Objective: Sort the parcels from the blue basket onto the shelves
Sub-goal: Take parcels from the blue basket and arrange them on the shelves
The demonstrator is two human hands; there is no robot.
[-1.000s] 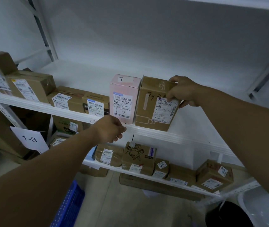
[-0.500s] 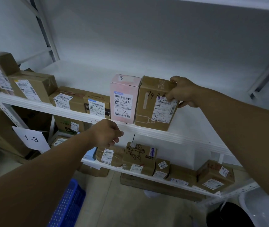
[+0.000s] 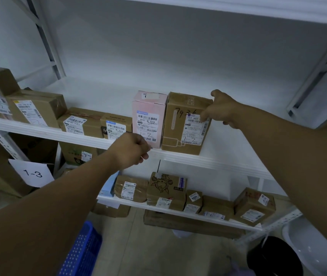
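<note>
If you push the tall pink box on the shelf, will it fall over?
Probably tips easily: the tall pink cardboard box stands upright on a narrow base near the white shelf edge. The tall brown cardboard box beside it might stop a sideways fall. The pink box looks stiff, with straight sides.

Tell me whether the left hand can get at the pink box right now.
Probably yes. The left hand hovers at the shelf edge right before the pink box, nothing between. Its fingers are curled and must open; the brown box the right hand grips blocks only one side.
</note>
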